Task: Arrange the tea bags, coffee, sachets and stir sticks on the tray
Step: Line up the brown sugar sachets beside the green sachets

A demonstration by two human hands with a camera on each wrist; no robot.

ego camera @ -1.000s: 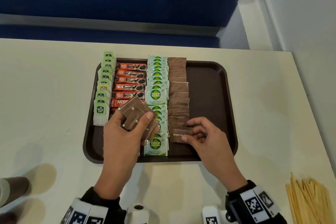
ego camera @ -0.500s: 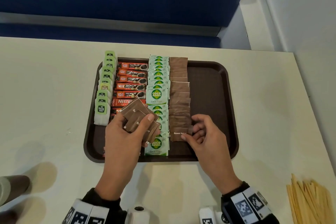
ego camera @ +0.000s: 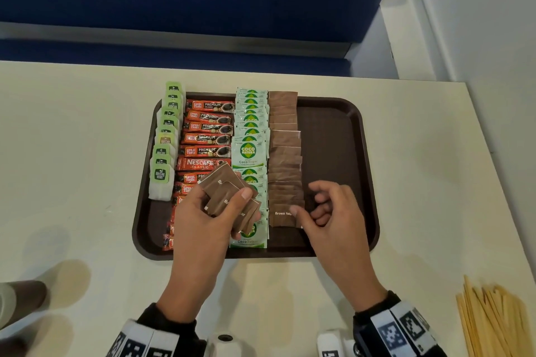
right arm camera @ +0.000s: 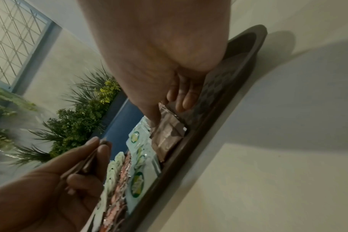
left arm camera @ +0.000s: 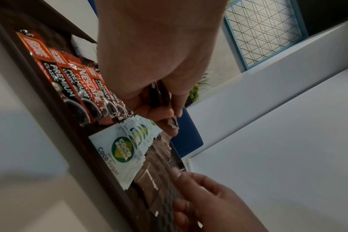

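The left hand (ego camera: 203, 220) holds a small fan of brown sugar packets (ego camera: 229, 197) low in the middle of the frame, and it hides part of the coffee sticks (ego camera: 207, 127) on the brown tray (ego camera: 333, 153). The right hand (ego camera: 333, 211) has bent fingers and holds nothing; its thumb touches the last packet in the brown row (ego camera: 284, 153). Stir sticks (ego camera: 493, 319) are cut off at the lower right.
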